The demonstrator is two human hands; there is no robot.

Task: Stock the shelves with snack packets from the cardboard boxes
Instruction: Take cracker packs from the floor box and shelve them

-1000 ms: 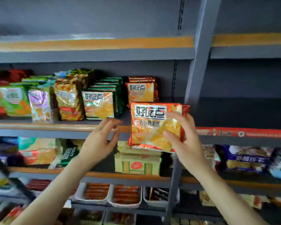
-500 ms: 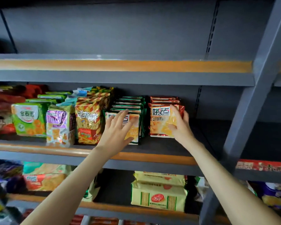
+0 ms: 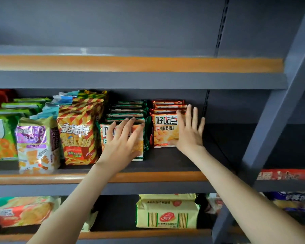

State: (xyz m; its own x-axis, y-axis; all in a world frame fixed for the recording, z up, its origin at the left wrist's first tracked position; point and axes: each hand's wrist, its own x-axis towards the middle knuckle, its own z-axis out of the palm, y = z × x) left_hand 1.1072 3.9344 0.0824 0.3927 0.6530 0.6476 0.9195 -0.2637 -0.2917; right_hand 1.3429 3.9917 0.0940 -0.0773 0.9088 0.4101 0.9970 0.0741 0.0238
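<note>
Your left hand [image 3: 121,147] lies flat on the front green-edged packet [image 3: 140,146], fingers [image 3: 128,127] straight and slightly spread, hiding most of its label. Just right of them, your right hand [image 3: 189,136] presses spread fingers [image 3: 189,115] against the red packet [image 3: 164,131] standing on the shelf [image 3: 165,161], covering its right edge.

close head view, seemingly level, toward shelves [image 3: 165,176]

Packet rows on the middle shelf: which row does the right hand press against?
The red-edged row at the right end, next to bare shelf. The right hand lies flat on its front; the left hand presses the green-edged row beside it.
</note>
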